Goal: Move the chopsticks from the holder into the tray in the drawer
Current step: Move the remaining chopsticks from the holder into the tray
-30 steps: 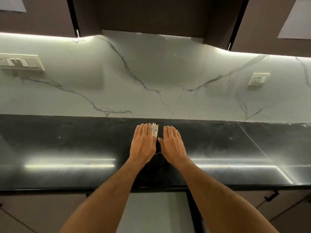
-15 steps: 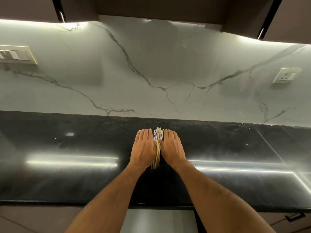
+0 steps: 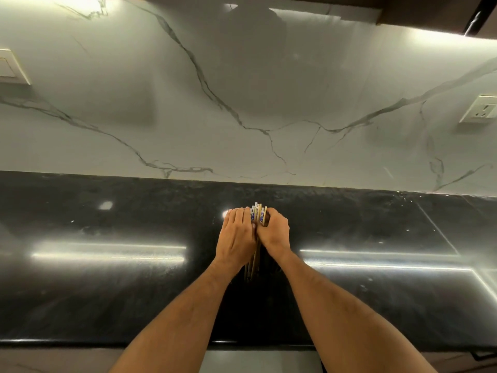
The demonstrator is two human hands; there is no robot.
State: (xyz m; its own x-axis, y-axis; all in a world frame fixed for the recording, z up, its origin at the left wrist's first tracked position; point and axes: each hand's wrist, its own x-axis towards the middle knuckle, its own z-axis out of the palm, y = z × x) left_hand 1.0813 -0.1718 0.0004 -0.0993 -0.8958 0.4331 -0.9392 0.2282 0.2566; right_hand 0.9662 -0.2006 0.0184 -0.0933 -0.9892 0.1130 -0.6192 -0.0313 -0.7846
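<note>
A bundle of wooden chopsticks (image 3: 257, 214) with blue-and-white patterned tops lies on the black countertop (image 3: 107, 292), pointing away from me. My left hand (image 3: 236, 238) and my right hand (image 3: 274, 234) are pressed against the bundle from either side, fingers curled around it. The thin lower ends stick out between my wrists. No holder, drawer or tray can be seen.
A white marble backsplash (image 3: 242, 103) rises behind the counter. A switch plate (image 3: 10, 68) is on the wall at far left and a socket (image 3: 481, 111) at far right. Dark upper cabinets hang overhead. The counter's front edge runs below my forearms.
My hands came together from flat on the counter beside the bundle and now curl around the chopsticks. The camera has tilted upward.
</note>
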